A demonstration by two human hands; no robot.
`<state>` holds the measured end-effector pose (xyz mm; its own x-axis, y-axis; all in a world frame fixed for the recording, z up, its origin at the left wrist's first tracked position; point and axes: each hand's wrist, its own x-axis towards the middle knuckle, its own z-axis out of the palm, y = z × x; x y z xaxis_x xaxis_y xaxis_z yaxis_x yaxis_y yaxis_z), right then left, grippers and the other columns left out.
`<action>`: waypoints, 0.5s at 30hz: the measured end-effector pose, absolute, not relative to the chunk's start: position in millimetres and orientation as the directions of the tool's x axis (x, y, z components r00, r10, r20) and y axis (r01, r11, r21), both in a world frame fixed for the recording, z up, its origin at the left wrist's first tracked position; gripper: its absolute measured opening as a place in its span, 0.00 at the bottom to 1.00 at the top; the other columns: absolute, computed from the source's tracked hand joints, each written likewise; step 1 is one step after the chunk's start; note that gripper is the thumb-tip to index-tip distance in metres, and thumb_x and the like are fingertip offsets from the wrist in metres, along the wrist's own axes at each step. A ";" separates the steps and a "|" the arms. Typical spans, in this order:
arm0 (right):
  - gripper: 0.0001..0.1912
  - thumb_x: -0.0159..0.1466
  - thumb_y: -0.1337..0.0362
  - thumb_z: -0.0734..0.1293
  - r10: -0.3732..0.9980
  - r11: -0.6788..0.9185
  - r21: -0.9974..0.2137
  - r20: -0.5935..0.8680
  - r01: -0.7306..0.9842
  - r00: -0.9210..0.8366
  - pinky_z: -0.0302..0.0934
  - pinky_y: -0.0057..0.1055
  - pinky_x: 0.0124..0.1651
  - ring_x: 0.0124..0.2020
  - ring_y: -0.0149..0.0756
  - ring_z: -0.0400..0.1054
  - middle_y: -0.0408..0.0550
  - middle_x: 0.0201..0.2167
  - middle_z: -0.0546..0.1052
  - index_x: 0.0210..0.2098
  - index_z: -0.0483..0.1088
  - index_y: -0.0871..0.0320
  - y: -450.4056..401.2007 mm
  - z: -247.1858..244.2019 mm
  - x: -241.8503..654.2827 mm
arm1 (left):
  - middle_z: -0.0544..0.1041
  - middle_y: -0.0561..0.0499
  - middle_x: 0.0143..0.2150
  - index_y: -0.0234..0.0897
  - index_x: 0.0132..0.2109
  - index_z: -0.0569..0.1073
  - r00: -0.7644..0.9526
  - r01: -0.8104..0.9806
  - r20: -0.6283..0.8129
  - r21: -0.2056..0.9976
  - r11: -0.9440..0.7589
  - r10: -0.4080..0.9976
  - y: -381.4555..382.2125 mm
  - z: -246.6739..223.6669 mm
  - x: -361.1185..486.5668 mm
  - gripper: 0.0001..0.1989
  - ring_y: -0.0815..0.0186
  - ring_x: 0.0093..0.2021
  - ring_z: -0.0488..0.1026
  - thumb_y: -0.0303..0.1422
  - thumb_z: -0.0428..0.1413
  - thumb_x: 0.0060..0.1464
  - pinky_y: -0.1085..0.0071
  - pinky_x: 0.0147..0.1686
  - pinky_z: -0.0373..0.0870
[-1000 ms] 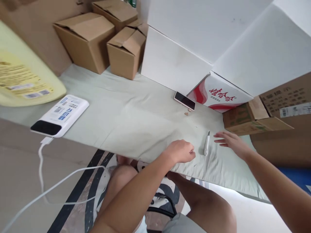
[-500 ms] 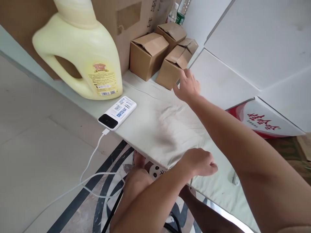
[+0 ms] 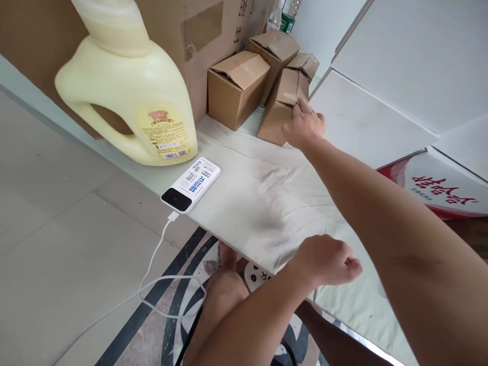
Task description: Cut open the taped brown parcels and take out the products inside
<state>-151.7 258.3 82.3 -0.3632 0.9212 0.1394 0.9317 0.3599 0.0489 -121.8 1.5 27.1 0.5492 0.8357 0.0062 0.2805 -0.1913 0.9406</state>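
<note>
My right hand (image 3: 307,124) is at the front corner of a small brown cardboard box (image 3: 277,114), its thumb and fingers closed against the box's near side. The box stands slightly tilted, with its taped flaps up. Two similar boxes, a left one (image 3: 233,94) and a rear one (image 3: 276,48), stand close by. Over the cloth-covered surface (image 3: 251,203), near its front edge, my left hand (image 3: 330,259) is curled into a fist, and nothing shows in it.
A large pale yellow jug (image 3: 129,96) stands at the left. Before it lies a white power bank (image 3: 192,185) with a white cable (image 3: 152,259) hanging off the edge. Bottles (image 3: 284,18) stand behind the boxes. A red and white carton (image 3: 438,183) is at the right.
My right hand has closed in on the front box, which now leans a little more. The whole view has shifted slightly. My left hand remains a fist.
</note>
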 end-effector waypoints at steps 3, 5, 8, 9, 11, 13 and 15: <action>0.36 0.67 0.58 0.59 0.846 0.492 0.057 0.203 0.869 -0.492 0.45 0.62 0.74 0.77 0.56 0.49 0.63 0.77 0.52 0.73 0.55 0.62 217.8 81.1 -98.6 | 0.54 0.57 0.18 0.39 0.21 0.52 0.272 0.170 0.139 0.967 -0.190 0.952 2.3 30.3 -126.3 0.21 0.70 0.22 0.48 0.37 0.54 0.56 0.67 0.27 0.49; 0.36 0.69 0.54 0.58 0.819 0.517 0.036 0.269 0.856 -0.506 0.47 0.61 0.74 0.76 0.55 0.52 0.63 0.76 0.56 0.74 0.55 0.61 182.0 76.3 -46.1 | 0.52 0.58 0.19 0.40 0.22 0.50 0.017 0.065 0.225 0.972 -0.226 0.974 3.8 33.9 -133.7 0.22 0.70 0.22 0.49 0.41 0.52 0.57 0.67 0.28 0.50; 0.36 0.69 0.50 0.58 0.863 0.400 -0.026 0.347 0.916 -0.367 0.56 0.57 0.71 0.73 0.56 0.58 0.62 0.74 0.61 0.72 0.59 0.60 126.8 62.4 44.0 | 0.51 0.58 0.20 0.41 0.23 0.49 -0.198 -0.095 0.220 0.966 -0.242 0.955 6.9 37.6 -142.0 0.22 0.70 0.23 0.50 0.43 0.48 0.60 0.67 0.28 0.50; 0.35 0.69 0.49 0.58 0.877 0.360 -0.053 0.359 0.931 -0.319 0.58 0.55 0.71 0.72 0.55 0.61 0.62 0.71 0.65 0.71 0.62 0.59 109.6 55.6 72.3 | 0.50 0.58 0.20 0.41 0.24 0.48 -0.212 -0.142 0.193 0.964 -0.225 0.958 7.9 38.1 -141.7 0.22 0.70 0.23 0.49 0.43 0.48 0.61 0.67 0.27 0.49; 0.33 0.68 0.50 0.60 0.920 0.267 -0.107 0.323 0.958 -0.220 0.63 0.54 0.67 0.68 0.55 0.67 0.60 0.67 0.71 0.68 0.67 0.58 78.5 40.2 119.4 | 0.48 0.59 0.20 0.41 0.24 0.47 -0.177 -0.218 0.146 0.959 -0.183 0.973 9.8 38.3 -135.6 0.23 0.71 0.23 0.47 0.44 0.48 0.61 0.67 0.27 0.47; 0.32 0.67 0.51 0.62 0.958 0.189 -0.152 0.247 0.970 -0.148 0.69 0.54 0.61 0.60 0.56 0.74 0.61 0.66 0.72 0.67 0.68 0.57 54.3 26.6 148.9 | 0.46 0.59 0.21 0.41 0.24 0.47 -0.107 -0.271 0.117 0.952 -0.142 0.987 11.0 38.3 -123.6 0.24 0.71 0.23 0.46 0.45 0.49 0.61 0.67 0.26 0.45; 0.32 0.67 0.52 0.63 0.974 0.156 -0.182 0.193 0.971 -0.121 0.72 0.55 0.55 0.54 0.55 0.77 0.63 0.67 0.71 0.67 0.68 0.57 40.6 19.8 159.5 | 0.45 0.59 0.21 0.42 0.23 0.46 -0.045 -0.301 0.099 0.948 -0.108 0.994 11.6 38.7 -109.8 0.24 0.71 0.23 0.45 0.44 0.49 0.60 0.67 0.26 0.44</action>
<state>159.5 40.6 19.8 -0.1206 0.9738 0.1927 0.9708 0.1562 -0.1818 -109.8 11.6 38.7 -0.0450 0.9941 0.0988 -0.3010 -0.1078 0.9475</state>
